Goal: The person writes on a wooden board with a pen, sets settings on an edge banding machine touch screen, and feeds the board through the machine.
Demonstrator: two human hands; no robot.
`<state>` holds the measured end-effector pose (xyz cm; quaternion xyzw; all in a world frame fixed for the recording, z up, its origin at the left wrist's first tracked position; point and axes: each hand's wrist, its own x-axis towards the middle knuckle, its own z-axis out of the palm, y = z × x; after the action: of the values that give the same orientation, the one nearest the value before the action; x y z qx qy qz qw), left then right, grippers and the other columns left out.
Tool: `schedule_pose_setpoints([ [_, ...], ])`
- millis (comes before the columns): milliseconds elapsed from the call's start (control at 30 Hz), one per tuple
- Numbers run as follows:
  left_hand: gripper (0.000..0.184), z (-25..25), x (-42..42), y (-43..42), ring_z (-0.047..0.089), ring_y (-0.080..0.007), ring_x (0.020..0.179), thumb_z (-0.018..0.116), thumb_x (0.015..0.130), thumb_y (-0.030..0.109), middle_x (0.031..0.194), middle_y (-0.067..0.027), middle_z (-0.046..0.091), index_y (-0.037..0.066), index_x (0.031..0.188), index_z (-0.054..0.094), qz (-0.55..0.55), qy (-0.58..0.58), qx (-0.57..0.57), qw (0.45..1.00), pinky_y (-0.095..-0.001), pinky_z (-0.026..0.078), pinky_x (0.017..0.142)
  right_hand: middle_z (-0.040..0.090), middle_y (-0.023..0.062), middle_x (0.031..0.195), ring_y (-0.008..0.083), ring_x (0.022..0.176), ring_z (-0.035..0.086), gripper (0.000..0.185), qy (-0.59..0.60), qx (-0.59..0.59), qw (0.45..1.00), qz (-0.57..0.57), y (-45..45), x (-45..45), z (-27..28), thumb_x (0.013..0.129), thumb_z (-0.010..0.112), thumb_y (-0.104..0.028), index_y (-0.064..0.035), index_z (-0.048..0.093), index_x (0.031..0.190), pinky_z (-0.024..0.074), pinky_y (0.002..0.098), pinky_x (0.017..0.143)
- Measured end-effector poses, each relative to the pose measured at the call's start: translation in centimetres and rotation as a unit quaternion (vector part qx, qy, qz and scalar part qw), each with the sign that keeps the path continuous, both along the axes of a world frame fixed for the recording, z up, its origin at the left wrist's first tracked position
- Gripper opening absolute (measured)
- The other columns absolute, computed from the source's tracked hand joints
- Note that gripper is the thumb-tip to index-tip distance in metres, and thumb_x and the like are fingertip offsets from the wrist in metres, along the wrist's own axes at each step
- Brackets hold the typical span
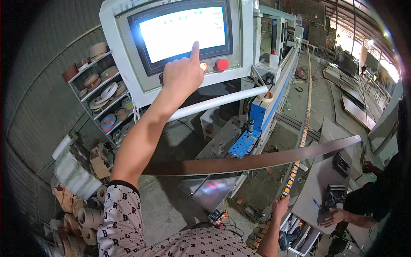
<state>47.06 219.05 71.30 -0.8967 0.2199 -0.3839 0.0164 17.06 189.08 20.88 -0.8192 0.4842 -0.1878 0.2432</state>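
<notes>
My left hand (183, 73) reaches up to a bright touchscreen (182, 32) on a white control panel. Its index finger is stretched against the lower part of the screen; the other fingers are curled in and hold nothing. Beside that hand, a lit button (203, 67) and a red mushroom-shaped button (222, 64) sit under the screen. Low on the right, my right hand (280, 207) is closed around a long roller rail (292, 175) with orange rollers. A long, narrow brown board (239, 163) crosses the rail beyond that hand.
A co-worker's hand (335, 217) rests at a board (314, 180) bearing black tools. Shelves (96, 85) with rolls of edging stand left. A white bar (218, 103) runs below the panel, and a blue perforated plate (245, 143) is on the machine. Stacked panels (355, 111) lie back right.
</notes>
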Motion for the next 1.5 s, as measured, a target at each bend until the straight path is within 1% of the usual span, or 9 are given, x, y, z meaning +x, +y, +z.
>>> schedule_pose_setpoints([
  [300, 0.060, -3.5, -6.5, -0.9, 0.064, -0.0366, 0.056, 0.053, 0.089, 0.021, 0.061, -0.0149, 0.063, 0.014, 0.145, 0.034, -0.049, 0.133, 0.003, 0.990, -0.0495, 0.050, 0.052, 0.050, 0.0247, 0.133, 0.0451, 0.112, 0.056, 0.069, 0.010, 0.013, 1.000, 0.001, -0.5, 0.2, -0.7, 0.080, 0.061, -0.018, 0.0011, 0.035, 0.140, 0.0473, 0.0495, 0.091],
  [333, 0.056, -7.4, -7.5, 0.1, 0.064, -0.0355, 0.056, 0.056, 0.087, 0.022, 0.062, -0.0149, 0.063, 0.018, 0.141, 0.041, -0.242, 0.070, -0.041, 0.967, -0.0477, 0.052, 0.051, 0.049, 0.0248, 0.134, 0.0448, 0.112, 0.055, 0.070, 0.009, 0.018, 1.000, 0.003, -0.3, 0.1, -0.3, 0.080, 0.062, -0.019, 0.0014, 0.034, 0.141, 0.0473, 0.0493, 0.092],
  [367, 0.054, -9.3, -8.9, 0.6, 0.065, -0.0342, 0.056, 0.059, 0.086, 0.024, 0.063, -0.0132, 0.063, 0.018, 0.138, 0.045, -0.361, 0.204, -0.020, 0.910, -0.0452, 0.053, 0.052, 0.049, 0.0249, 0.135, 0.0446, 0.113, 0.055, 0.070, 0.007, 0.022, 1.000, 0.004, -0.3, 0.0, 0.0, 0.080, 0.062, -0.020, 0.0017, 0.034, 0.141, 0.0472, 0.0491, 0.092],
  [433, 0.052, -14.8, -10.8, 0.9, 0.067, -0.0318, 0.065, 0.062, 0.087, 0.035, 0.071, -0.0111, 0.066, 0.015, 0.133, 0.051, -0.425, 0.405, 0.077, 0.806, -0.0422, 0.054, 0.060, 0.049, 0.0253, 0.135, 0.0434, 0.113, 0.055, 0.071, 0.005, 0.012, 1.000, 0.009, -0.5, 0.0, -0.4, 0.081, 0.062, -0.021, 0.0025, 0.034, 0.141, 0.0471, 0.0482, 0.092],
  [567, 0.075, -27.6, -6.7, 0.3, 0.055, -0.0363, 0.118, 0.074, 0.078, 0.039, 0.124, -0.0213, 0.058, 0.005, 0.138, 0.044, -0.302, 0.454, 0.086, 0.834, -0.0445, 0.045, 0.099, 0.054, 0.0242, 0.128, 0.0425, 0.110, 0.057, 0.067, -0.033, 0.052, 0.998, 0.014, 0.0, 0.0, 1.0, 0.080, 0.064, -0.021, -0.0022, 0.038, 0.140, 0.0481, 0.0471, 0.089],
  [733, 0.105, -37.9, -3.1, -0.8, 0.036, -0.0362, 0.137, 0.080, 0.068, 0.046, 0.148, -0.0196, 0.036, 0.000, 0.147, 0.028, -0.287, 0.380, 0.087, 0.875, -0.0463, 0.028, 0.114, 0.055, 0.0242, 0.124, 0.0431, 0.108, 0.057, 0.067, 0.001, 0.082, 0.996, -0.030, 0.4, 0.3, 3.0, 0.080, 0.064, -0.016, -0.0030, 0.037, 0.140, 0.0485, 0.0491, 0.088],
  [1167, 0.084, -37.8, -2.7, -1.7, 0.052, -0.0378, 0.114, 0.083, 0.058, 0.033, 0.117, -0.0177, 0.052, 0.004, 0.129, 0.048, -0.204, 0.451, 0.053, 0.867, -0.0486, 0.042, 0.098, 0.048, 0.0223, 0.133, 0.0384, 0.126, 0.044, 0.057, -0.192, -0.112, 0.974, 0.034, 0.9, 2.2, 5.4, 0.083, 0.068, -0.014, 0.0006, 0.045, 0.133, 0.0361, 0.0463, 0.106],
  [1300, 0.078, -35.2, -8.1, 0.8, 0.052, -0.0400, 0.112, 0.081, 0.058, 0.030, 0.113, -0.0177, 0.052, 0.007, 0.126, 0.049, -0.201, 0.482, -0.015, 0.852, -0.0480, 0.045, 0.095, 0.056, 0.0102, 0.128, 0.0250, 0.116, 0.054, 0.050, -0.345, 0.318, 0.883, -0.009, -0.2, 6.1, 2.7, 0.094, 0.060, -0.031, -0.0043, 0.047, 0.133, 0.0413, 0.0414, 0.101],
  [1500, 0.084, -36.9, -16.5, 10.9, 0.055, -0.0382, 0.106, 0.085, 0.055, 0.033, 0.112, -0.0173, 0.052, 0.008, 0.128, 0.051, -0.203, 0.516, -0.065, 0.829, -0.0472, 0.047, 0.090, 0.058, 0.0112, 0.126, 0.0272, 0.113, 0.056, 0.054, -0.622, 0.517, 0.582, -0.082, -0.7, 9.7, 2.7, 0.095, 0.055, -0.045, -0.0042, 0.052, 0.130, 0.0440, 0.0410, 0.099],
])
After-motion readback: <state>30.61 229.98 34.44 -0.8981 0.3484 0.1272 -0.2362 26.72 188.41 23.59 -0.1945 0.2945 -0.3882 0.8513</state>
